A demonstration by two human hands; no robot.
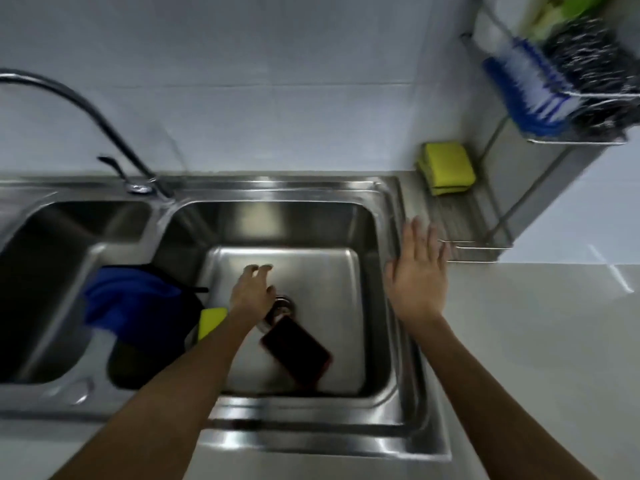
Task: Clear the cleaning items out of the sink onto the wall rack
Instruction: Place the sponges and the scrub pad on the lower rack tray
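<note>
Blue cloth (128, 299), yellow sponge (448, 168), dark red-edged slab (296, 351), silver steel sink (294, 223).

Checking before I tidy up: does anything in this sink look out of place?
Yes. A dark, red-edged flat slab, looking like a phone, lies askew on the sink floor beside the drain, an odd thing among cleaning items.
</note>
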